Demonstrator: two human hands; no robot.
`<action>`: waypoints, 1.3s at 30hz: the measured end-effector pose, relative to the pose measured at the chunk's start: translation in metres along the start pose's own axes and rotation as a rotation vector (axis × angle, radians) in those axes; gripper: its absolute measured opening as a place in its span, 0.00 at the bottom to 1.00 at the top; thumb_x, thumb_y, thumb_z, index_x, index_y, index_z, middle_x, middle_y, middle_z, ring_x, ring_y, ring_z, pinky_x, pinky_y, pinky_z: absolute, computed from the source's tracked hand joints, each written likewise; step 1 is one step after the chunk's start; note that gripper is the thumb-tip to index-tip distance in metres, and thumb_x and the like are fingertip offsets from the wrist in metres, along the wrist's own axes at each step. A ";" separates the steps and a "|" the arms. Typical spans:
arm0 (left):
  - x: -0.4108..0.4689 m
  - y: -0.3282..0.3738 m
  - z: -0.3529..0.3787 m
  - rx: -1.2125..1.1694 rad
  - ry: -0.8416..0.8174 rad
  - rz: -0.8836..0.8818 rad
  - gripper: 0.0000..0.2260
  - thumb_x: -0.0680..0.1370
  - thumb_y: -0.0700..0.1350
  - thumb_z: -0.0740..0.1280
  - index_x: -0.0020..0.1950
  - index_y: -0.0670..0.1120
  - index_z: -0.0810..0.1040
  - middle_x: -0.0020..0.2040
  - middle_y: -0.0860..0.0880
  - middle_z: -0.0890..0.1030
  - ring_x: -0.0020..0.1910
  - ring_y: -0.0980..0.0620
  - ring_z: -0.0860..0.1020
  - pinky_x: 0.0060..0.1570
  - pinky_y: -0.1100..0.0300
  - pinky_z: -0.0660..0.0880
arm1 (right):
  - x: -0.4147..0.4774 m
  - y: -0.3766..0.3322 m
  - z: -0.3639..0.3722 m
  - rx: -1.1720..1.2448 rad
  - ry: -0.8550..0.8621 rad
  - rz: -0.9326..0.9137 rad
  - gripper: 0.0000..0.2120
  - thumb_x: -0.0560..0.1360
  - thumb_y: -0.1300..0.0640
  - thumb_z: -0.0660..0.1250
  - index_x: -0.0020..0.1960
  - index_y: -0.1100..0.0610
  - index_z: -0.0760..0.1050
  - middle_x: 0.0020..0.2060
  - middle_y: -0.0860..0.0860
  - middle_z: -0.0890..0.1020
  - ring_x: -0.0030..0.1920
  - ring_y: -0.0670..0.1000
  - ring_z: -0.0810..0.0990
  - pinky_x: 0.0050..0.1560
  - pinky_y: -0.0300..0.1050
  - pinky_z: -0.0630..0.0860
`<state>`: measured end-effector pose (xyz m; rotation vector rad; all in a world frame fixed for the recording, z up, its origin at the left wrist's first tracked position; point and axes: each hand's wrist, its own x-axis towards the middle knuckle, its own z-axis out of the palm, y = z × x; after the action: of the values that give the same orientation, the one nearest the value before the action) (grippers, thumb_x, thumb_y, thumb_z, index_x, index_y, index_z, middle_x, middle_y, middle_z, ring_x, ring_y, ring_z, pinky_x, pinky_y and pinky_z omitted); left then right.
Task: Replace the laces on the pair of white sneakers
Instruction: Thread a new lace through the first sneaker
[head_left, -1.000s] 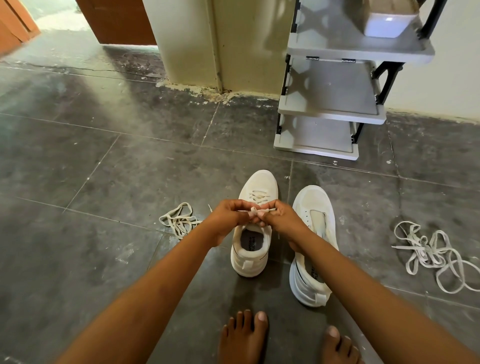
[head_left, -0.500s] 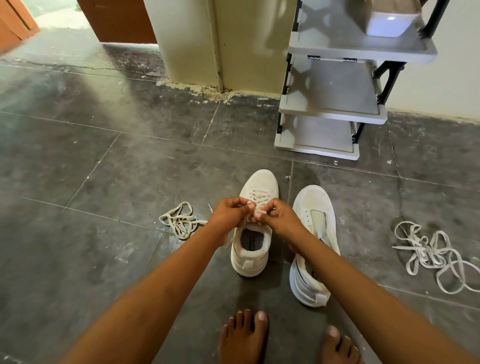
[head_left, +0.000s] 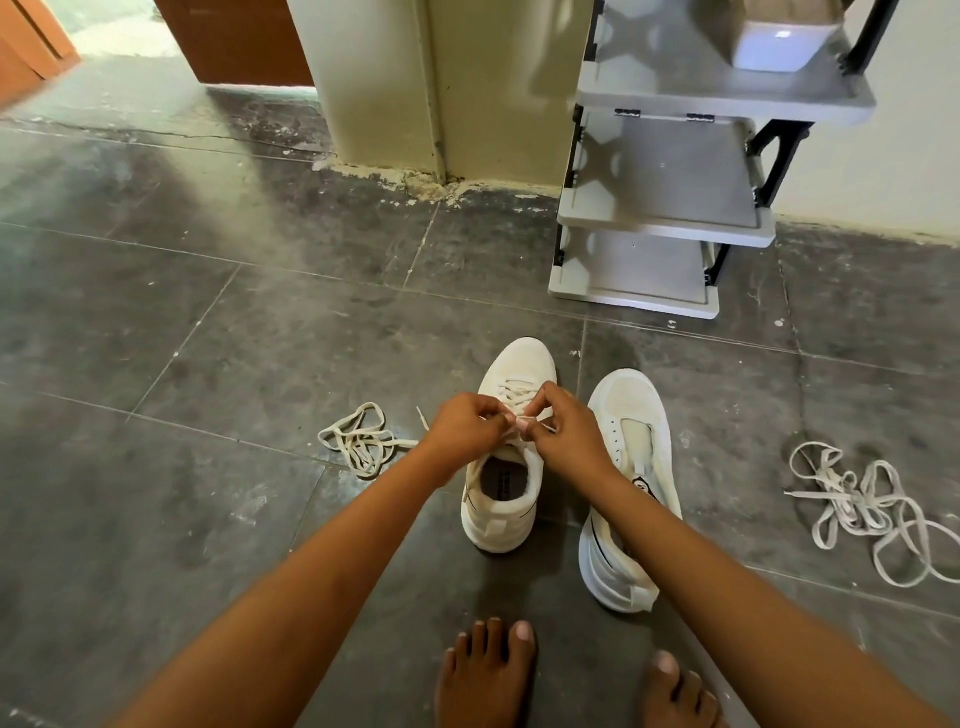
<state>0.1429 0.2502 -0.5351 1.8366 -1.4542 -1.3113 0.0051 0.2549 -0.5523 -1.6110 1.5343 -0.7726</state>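
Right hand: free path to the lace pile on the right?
Probably, but not yet: right hand pinches the lace over the laced sneaker; only the unlaced sneaker lies between it and that lace pile.

Dim but sharp, daylight entering upper left (edges bow outward).

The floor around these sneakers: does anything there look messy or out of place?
Yes. Two tangles lie loose on the tiles: a small lace heap left of the laced sneaker, a bigger lace heap far right. The other sneaker has bare eyelets, no lace. Plaster is crumbling at the wall's base.
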 end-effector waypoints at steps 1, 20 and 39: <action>-0.001 0.001 -0.002 0.023 -0.038 0.005 0.05 0.76 0.43 0.67 0.47 0.43 0.81 0.39 0.49 0.80 0.38 0.56 0.77 0.36 0.67 0.73 | 0.000 0.000 0.000 0.013 -0.002 0.013 0.07 0.73 0.62 0.69 0.43 0.56 0.70 0.44 0.50 0.77 0.47 0.53 0.78 0.41 0.39 0.70; -0.010 -0.002 -0.001 0.076 0.009 0.247 0.12 0.70 0.38 0.74 0.48 0.48 0.74 0.45 0.50 0.76 0.33 0.59 0.73 0.31 0.74 0.71 | 0.005 -0.004 0.002 0.189 0.004 0.308 0.09 0.74 0.60 0.67 0.39 0.52 0.68 0.39 0.50 0.77 0.44 0.51 0.77 0.41 0.38 0.73; -0.006 -0.006 0.003 0.232 0.215 0.243 0.01 0.74 0.42 0.68 0.44 0.47 0.77 0.34 0.51 0.78 0.33 0.55 0.75 0.32 0.70 0.68 | -0.001 -0.009 -0.007 0.577 -0.041 0.552 0.05 0.74 0.62 0.68 0.43 0.58 0.71 0.45 0.55 0.79 0.43 0.52 0.79 0.41 0.40 0.78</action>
<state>0.1432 0.2583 -0.5390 1.8065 -1.7023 -0.8321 0.0040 0.2550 -0.5412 -0.7317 1.4488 -0.7634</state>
